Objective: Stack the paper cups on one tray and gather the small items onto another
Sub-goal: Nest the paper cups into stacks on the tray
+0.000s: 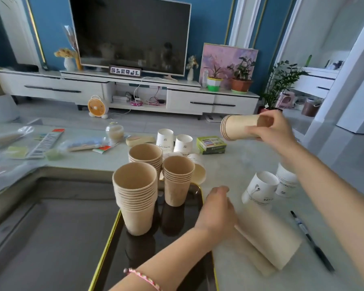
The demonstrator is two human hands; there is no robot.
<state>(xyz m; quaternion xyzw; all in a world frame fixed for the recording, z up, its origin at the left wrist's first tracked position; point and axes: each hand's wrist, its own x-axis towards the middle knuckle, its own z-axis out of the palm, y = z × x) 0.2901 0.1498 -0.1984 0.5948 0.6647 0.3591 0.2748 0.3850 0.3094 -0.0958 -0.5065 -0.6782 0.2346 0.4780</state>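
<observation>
On the counter (pixel 240 158), two cup stacks (pixel 135 196) stand on the tray (pixel 108 245), a third behind them, loose cups (pixel 261 189) farther back and rightward, a pen (pixel 311 240) rightmost.
</observation>
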